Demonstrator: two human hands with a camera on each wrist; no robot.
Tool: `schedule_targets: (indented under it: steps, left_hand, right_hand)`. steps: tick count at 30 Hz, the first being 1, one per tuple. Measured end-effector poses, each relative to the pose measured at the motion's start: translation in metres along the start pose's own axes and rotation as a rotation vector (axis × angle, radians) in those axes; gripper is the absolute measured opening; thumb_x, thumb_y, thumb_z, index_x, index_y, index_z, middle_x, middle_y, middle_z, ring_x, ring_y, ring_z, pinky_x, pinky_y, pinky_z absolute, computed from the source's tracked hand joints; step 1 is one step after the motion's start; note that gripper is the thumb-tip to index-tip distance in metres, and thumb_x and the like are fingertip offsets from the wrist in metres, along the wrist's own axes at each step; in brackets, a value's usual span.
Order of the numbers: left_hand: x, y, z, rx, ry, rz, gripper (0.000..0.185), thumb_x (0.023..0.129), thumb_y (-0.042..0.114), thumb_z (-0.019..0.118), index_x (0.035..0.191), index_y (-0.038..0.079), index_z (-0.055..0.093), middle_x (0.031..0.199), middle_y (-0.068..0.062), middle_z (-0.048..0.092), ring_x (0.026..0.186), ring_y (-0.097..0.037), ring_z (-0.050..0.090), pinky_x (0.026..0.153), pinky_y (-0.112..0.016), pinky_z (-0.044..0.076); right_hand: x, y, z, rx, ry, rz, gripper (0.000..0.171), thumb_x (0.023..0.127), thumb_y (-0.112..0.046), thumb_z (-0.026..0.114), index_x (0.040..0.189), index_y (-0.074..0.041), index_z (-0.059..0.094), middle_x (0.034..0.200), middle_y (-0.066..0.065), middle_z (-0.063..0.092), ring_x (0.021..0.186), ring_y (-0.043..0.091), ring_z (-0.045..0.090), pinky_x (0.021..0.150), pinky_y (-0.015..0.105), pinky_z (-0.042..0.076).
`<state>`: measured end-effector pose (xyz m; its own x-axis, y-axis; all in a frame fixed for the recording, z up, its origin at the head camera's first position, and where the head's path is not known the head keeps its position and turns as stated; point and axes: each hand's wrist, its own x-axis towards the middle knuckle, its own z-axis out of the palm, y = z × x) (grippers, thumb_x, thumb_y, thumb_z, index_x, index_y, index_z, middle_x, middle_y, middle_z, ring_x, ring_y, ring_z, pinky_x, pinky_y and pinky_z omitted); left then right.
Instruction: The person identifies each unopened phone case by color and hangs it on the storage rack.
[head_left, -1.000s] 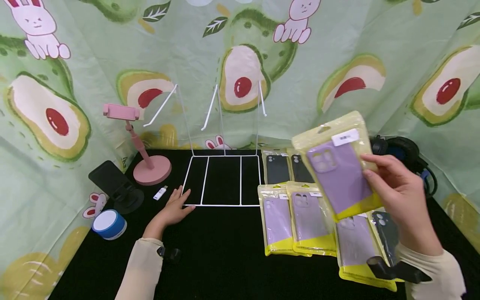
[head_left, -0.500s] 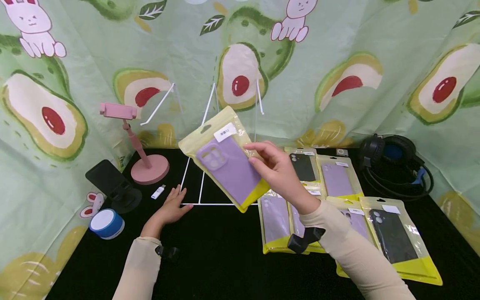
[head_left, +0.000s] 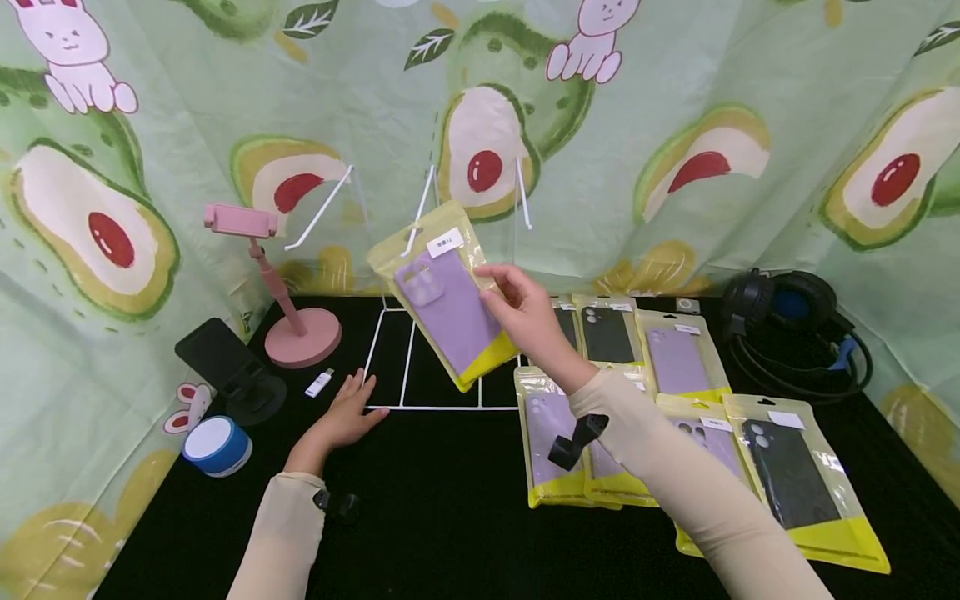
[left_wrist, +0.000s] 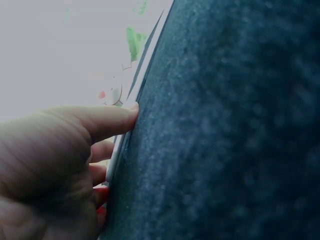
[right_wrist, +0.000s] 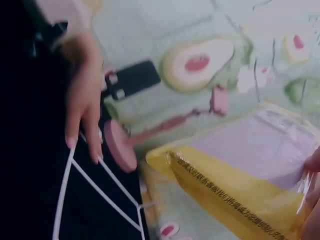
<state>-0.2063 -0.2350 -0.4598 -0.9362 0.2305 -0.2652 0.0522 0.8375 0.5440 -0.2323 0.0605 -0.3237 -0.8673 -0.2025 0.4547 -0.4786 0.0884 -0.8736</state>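
Observation:
My right hand (head_left: 517, 312) pinches a purple phone case in a yellow packet (head_left: 444, 293) and holds it in the air in front of the white wire rack (head_left: 444, 358), with its top edge by the middle hook (head_left: 420, 212). The right wrist view shows the packet (right_wrist: 250, 170) close up. My left hand (head_left: 347, 417) lies flat on the black table (head_left: 450, 517), fingertips on the front left corner of the rack's base. The left wrist view shows those fingers (left_wrist: 107, 122) against the white wire (left_wrist: 125, 135).
Several more packeted cases (head_left: 667, 400), purple and black, lie to the right of the rack. Black headphones (head_left: 795, 325) sit at the far right. On the left stand a pink phone stand (head_left: 281, 292), a black stand (head_left: 225, 367), a blue-and-white round speaker (head_left: 217, 446) and a small white USB stick (head_left: 319, 384).
My right hand carried the purple case from the right side leftward and up to the rack's middle hook. The left hand stayed on the rack's base.

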Motion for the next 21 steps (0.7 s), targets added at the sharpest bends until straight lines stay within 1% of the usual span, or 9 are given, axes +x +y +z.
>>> schedule_targets:
  steps: [3,4,7,9,11,15,18,21]
  left_hand:
    - [0.0,0.001,-0.001,0.001,-0.002,-0.009,0.069,0.097,0.026,0.051,0.146,-0.009,0.018,0.153,-0.03,-0.002,0.14,-0.046,-0.005,0.111,-0.06,0.003]
    - [0.0,0.001,0.0,0.003,-0.002,-0.012,0.069,0.097,0.026,0.051,0.146,-0.009,0.018,0.153,-0.03,-0.001,0.14,-0.046,-0.005,0.111,-0.06,0.003]
    - [0.001,0.002,0.0,0.011,-0.008,-0.021,0.069,0.097,0.027,0.051,0.146,-0.008,0.018,0.153,-0.03,-0.002,0.14,-0.046,-0.005,0.111,-0.059,0.003]
    - [0.0,0.001,0.0,0.016,-0.009,-0.024,0.069,0.097,0.028,0.051,0.147,-0.008,0.018,0.153,-0.029,-0.002,0.14,-0.045,-0.005,0.112,-0.059,0.003]
    - [0.001,0.001,0.0,0.02,-0.005,-0.014,0.07,0.097,0.029,0.051,0.146,-0.008,0.018,0.153,-0.03,-0.001,0.14,-0.045,-0.005,0.112,-0.058,0.004]
    - [0.001,0.002,0.0,0.017,0.008,0.006,0.07,0.097,0.028,0.052,0.146,-0.009,0.019,0.153,-0.031,-0.001,0.14,-0.046,-0.004,0.112,-0.059,0.004]
    - [0.001,0.002,0.0,0.024,0.008,0.002,0.069,0.097,0.028,0.051,0.146,-0.009,0.018,0.153,-0.031,-0.001,0.14,-0.046,-0.004,0.112,-0.059,0.003]
    - [0.0,0.001,0.0,0.026,0.004,-0.008,0.069,0.097,0.028,0.05,0.146,-0.009,0.018,0.153,-0.031,-0.002,0.14,-0.046,-0.005,0.111,-0.059,0.003]
  right_hand:
    - [0.025,0.009,0.005,-0.045,0.053,0.059,0.027,0.091,-0.003,0.057,0.118,0.0,0.06,0.118,0.014,0.062,0.096,0.016,0.057,0.083,0.025,0.048]
    - [0.034,0.011,0.006,-0.065,0.072,0.076,0.027,0.091,-0.004,0.057,0.118,0.0,0.06,0.116,0.013,0.062,0.096,0.016,0.056,0.084,0.025,0.048]
    - [0.059,0.019,0.01,-0.112,0.126,0.118,0.028,0.089,-0.005,0.057,0.117,-0.001,0.06,0.106,0.012,0.062,0.092,0.015,0.054,0.08,0.022,0.046]
    - [0.073,0.024,0.013,-0.114,0.148,0.139,0.028,0.089,-0.005,0.056,0.116,-0.001,0.059,0.101,0.012,0.061,0.087,0.017,0.052,0.075,0.023,0.044]
    - [0.082,0.029,0.015,-0.1,0.158,0.149,0.027,0.089,-0.003,0.056,0.116,-0.001,0.059,0.099,0.012,0.059,0.086,0.017,0.051,0.072,0.022,0.043]
    - [0.089,0.037,0.014,-0.061,0.154,0.167,0.027,0.088,-0.001,0.056,0.114,0.001,0.058,0.102,0.013,0.059,0.087,0.019,0.054,0.073,0.022,0.044]
    - [0.087,0.043,0.011,-0.011,0.147,0.194,0.027,0.087,0.0,0.057,0.114,0.004,0.057,0.102,0.014,0.058,0.087,0.021,0.055,0.072,0.022,0.044]
    - [0.082,0.051,0.006,0.027,0.143,0.241,0.026,0.086,0.002,0.059,0.112,0.007,0.057,0.098,0.01,0.057,0.085,0.019,0.056,0.074,0.023,0.046]
